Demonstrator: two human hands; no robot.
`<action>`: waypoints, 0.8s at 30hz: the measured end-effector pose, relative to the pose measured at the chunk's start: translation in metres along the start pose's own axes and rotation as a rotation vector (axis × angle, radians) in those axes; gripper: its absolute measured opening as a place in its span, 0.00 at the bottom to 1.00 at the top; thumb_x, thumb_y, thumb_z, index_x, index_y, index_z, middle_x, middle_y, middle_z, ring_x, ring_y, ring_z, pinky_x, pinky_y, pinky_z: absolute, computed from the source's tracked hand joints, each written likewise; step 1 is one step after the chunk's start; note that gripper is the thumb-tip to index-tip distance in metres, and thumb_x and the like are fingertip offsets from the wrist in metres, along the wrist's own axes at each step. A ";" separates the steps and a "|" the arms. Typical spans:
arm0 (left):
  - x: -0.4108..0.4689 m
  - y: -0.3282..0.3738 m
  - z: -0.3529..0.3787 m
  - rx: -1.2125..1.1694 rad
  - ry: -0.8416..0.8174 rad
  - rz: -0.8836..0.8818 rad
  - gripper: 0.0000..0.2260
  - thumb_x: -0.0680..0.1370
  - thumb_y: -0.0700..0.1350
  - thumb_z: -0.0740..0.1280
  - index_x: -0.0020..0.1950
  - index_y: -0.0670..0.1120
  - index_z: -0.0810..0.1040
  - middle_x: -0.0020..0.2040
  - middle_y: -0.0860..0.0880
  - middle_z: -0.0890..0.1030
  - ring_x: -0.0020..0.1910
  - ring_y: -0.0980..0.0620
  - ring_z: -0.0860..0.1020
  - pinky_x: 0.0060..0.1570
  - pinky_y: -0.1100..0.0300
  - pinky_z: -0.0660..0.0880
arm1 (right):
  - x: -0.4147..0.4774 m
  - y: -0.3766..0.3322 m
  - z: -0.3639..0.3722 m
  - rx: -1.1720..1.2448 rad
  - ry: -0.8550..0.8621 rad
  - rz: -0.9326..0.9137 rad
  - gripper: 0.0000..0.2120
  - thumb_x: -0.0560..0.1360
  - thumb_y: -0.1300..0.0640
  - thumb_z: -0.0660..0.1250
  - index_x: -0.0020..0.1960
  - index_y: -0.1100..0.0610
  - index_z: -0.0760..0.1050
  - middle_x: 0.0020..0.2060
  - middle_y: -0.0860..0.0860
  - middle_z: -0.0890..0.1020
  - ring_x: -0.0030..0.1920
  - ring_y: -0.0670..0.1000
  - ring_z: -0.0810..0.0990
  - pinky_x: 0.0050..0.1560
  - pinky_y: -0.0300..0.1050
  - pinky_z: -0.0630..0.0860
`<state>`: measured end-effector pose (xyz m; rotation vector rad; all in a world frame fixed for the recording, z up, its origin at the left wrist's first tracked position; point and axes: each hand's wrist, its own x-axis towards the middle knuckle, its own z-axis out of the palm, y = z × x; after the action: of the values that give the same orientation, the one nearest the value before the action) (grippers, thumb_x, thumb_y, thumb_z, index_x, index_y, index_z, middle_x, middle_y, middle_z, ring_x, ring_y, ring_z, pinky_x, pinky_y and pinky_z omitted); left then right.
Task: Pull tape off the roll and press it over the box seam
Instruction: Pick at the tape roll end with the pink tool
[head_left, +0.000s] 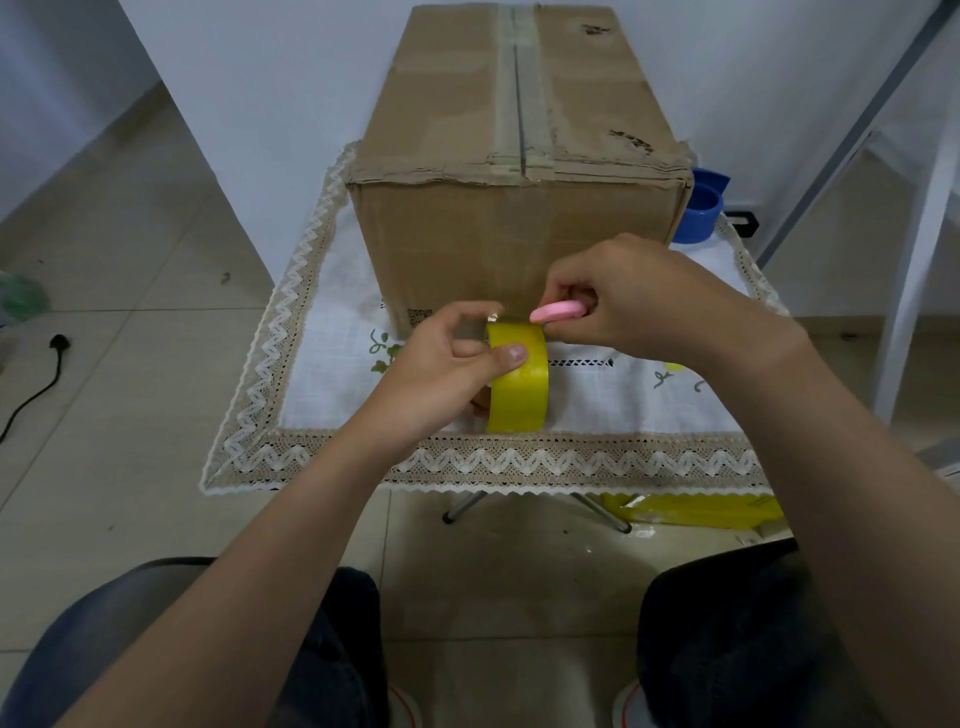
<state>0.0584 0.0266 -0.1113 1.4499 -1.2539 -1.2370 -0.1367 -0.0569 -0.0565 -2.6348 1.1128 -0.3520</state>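
Currently left hand (447, 364) clamped on yellow tape roll (518, 379), thumb over its outer face, roll held on edge above the tablecloth (322, 332). Right hand (639, 296) just right of it, fingers pinched around a pink tool (558, 310) at the roll's top. Cardboard box (519, 171) directly beyond both hands, top seam (519, 104) already bearing old tape.

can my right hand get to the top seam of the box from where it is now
Probably yes. The right hand is just in front of the box, with nothing above it, but it holds a pink object.
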 end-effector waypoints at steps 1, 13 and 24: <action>0.000 0.000 0.000 -0.003 -0.003 -0.004 0.20 0.79 0.47 0.74 0.70 0.52 0.75 0.44 0.48 0.89 0.38 0.58 0.85 0.44 0.59 0.78 | -0.001 0.000 0.000 0.004 0.003 -0.002 0.16 0.72 0.37 0.67 0.44 0.49 0.82 0.35 0.44 0.81 0.38 0.46 0.77 0.38 0.51 0.76; -0.007 0.009 -0.001 -0.013 -0.045 -0.045 0.22 0.79 0.45 0.73 0.72 0.50 0.73 0.39 0.48 0.87 0.34 0.53 0.84 0.33 0.59 0.81 | -0.014 0.007 0.006 0.080 0.170 0.029 0.12 0.76 0.41 0.69 0.42 0.49 0.80 0.33 0.45 0.80 0.35 0.45 0.77 0.36 0.53 0.76; -0.016 0.010 -0.006 0.005 -0.104 -0.070 0.23 0.79 0.46 0.73 0.72 0.54 0.72 0.39 0.51 0.87 0.36 0.54 0.84 0.39 0.56 0.82 | -0.009 -0.001 0.007 0.104 0.145 -0.050 0.14 0.74 0.39 0.69 0.43 0.50 0.78 0.32 0.46 0.78 0.34 0.46 0.75 0.34 0.49 0.71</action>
<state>0.0621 0.0406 -0.0984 1.4598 -1.2852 -1.3717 -0.1401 -0.0488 -0.0643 -2.5836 1.0422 -0.6031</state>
